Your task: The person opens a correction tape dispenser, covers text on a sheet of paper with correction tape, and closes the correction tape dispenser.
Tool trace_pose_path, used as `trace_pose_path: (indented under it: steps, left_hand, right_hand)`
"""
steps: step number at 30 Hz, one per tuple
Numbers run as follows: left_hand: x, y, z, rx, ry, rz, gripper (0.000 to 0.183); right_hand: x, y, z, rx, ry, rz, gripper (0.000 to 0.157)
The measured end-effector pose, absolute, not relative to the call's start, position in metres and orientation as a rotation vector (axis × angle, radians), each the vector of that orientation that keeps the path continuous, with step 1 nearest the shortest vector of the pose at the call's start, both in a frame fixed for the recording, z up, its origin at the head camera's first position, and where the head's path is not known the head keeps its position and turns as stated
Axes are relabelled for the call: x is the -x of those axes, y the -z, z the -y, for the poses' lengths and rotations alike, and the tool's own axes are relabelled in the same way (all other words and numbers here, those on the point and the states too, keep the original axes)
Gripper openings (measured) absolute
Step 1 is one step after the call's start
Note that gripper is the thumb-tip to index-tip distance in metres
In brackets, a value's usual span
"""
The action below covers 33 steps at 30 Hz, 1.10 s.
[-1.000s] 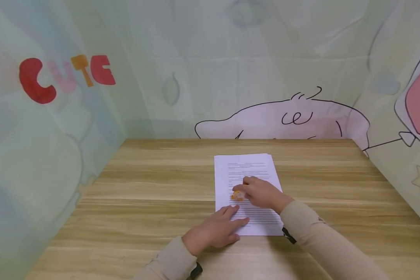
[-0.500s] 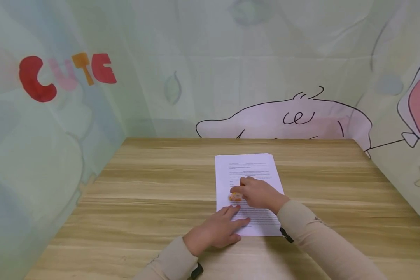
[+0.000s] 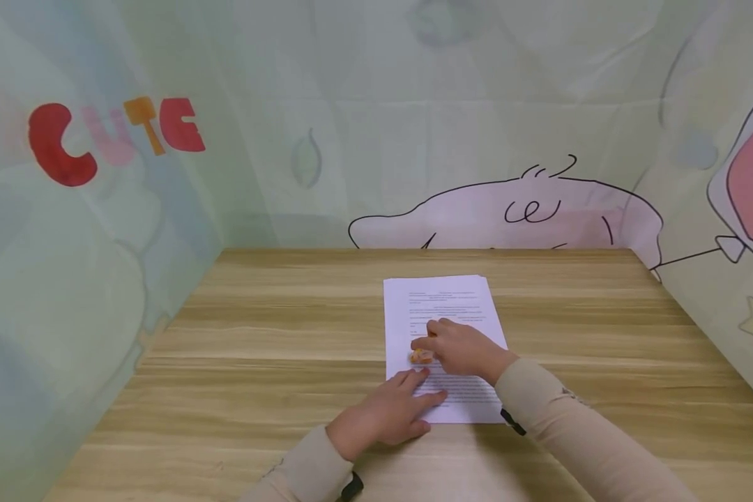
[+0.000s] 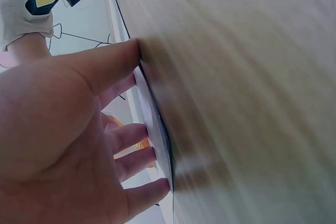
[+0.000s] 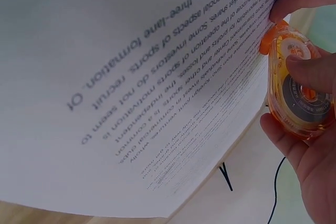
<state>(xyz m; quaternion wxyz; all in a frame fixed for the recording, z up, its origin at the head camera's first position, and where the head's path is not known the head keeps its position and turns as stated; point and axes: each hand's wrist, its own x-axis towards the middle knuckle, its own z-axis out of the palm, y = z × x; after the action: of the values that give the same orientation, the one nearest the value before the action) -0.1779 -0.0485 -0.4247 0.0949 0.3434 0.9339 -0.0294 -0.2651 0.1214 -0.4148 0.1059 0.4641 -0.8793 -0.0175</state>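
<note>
A stack of printed white paper (image 3: 398,307) lies on the wooden table, lines of text running across its top sheet. My right hand (image 3: 461,347) grips an orange, see-through correction tape (image 5: 299,109) between thumb and fingers. In the right wrist view its orange tip points at the page beside the text. My left hand (image 3: 390,413) rests on the lower left of the paper with fingers spread. Seen from the left wrist, those fingertips (image 4: 137,161) touch the sheet near its edge, and the thumb reaches the paper's border.
The wooden table (image 3: 276,335) extends on every side of the paper. Printed cloth backdrops (image 3: 276,118) with cartoon shapes stand along its back and sides. Both forearms, in beige sleeves (image 3: 577,425), come in from the near edge.
My right hand has shifted slightly left and toward me over the page with the correction tape. My left hand and the paper stay in place.
</note>
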Motion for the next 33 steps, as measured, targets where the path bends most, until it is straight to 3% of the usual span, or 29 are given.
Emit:
trace_pose_path:
  steps: [33]
  left_hand:
    - [0.178, 0.426, 0.049, -1.036, 0.070, -2.796, 0.051]
  right_hand:
    - [0.264, 0.411, -0.128, -1.413, 0.253, 2.577, 0.041]
